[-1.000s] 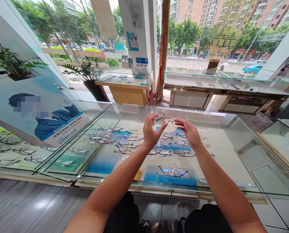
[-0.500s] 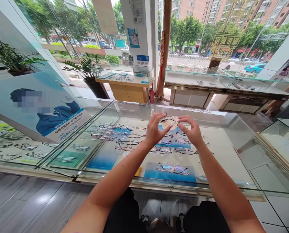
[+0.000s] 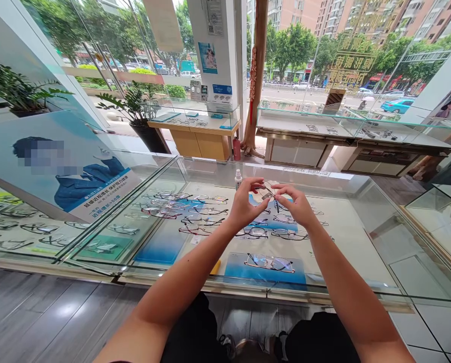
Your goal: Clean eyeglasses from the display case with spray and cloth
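Above the glass display counter [image 3: 346, 242], both hands hold a thin-framed pair of eyeglasses [image 3: 271, 191] by its ends. My left hand [image 3: 247, 202] pinches one side between thumb and fingers. On the other side, my right hand [image 3: 294, 202] has its fingertips closed on the frame, with a dark temple arm [image 3: 277, 205] pointing down beside them. Fingers hide part of the glasses. A small white bottle [image 3: 238, 178] stands just behind my left hand. Beneath the glass lie rows of eyeglasses [image 3: 251, 232], and another pair [image 3: 270, 262] rests on a blue card nearer me.
A large tilted poster board [image 3: 77, 201] stands on the counter at left. Farther back are potted plants [image 3: 146, 113], a wooden post [image 3: 256, 75], a red fire extinguisher [image 3: 236, 149] and more display cases [image 3: 301, 146] by the windows. Another glass case [image 3: 437, 212] is at right.
The eyeglasses have turned between my hands, and a dark temple arm now points down. My right hand has shifted slightly left, closer to the left. More of the white bottle shows.
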A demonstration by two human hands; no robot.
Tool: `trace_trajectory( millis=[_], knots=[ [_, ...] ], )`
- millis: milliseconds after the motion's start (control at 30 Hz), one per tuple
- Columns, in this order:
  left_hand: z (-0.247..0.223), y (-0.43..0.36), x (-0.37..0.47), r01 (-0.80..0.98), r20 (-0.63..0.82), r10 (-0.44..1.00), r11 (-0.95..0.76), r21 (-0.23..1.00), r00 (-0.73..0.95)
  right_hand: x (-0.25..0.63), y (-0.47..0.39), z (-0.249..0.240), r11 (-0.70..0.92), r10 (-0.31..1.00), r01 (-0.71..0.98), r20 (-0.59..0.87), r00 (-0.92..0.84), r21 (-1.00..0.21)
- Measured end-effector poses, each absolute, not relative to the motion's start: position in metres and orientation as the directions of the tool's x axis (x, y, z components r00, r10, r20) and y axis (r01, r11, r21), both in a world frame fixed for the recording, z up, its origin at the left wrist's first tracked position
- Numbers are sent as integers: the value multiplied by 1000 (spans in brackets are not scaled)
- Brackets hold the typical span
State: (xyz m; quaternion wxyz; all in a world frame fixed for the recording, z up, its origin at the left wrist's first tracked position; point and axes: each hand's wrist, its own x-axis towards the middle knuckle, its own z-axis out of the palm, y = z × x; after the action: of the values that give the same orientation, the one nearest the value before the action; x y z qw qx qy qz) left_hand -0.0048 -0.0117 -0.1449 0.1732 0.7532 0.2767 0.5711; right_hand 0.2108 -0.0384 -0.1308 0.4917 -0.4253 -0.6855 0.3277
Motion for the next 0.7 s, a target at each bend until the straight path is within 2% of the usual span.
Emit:
trace_trajectory(
  millis=[200,267,333,400,433,567,700],
  knots=[
    [-148,-11,-3,107,714,669,-741,663,207,207,-33,-139,276,949,75,259,-179,-958],
    [-146,-13,-2,149,730,663,-749,646,166,206,-32,-142,273,954,50,263,-146,-961],
    [-143,-18,-2,243,767,640,-752,612,50,206,-31,-143,283,957,59,278,-83,-957],
    [-140,-23,-1,310,765,643,-721,620,-34,205,-31,-144,309,951,99,308,-22,-946],
    [-140,-25,0,308,736,677,-696,649,-22,203,-32,-144,330,943,133,334,5,-935],
    [-141,-31,6,206,502,844,-534,820,190,191,-39,-144,442,869,301,486,88,-845],
    [-141,-29,9,142,391,899,-421,896,196,179,-46,-148,544,755,449,647,108,-709]
  ],
)
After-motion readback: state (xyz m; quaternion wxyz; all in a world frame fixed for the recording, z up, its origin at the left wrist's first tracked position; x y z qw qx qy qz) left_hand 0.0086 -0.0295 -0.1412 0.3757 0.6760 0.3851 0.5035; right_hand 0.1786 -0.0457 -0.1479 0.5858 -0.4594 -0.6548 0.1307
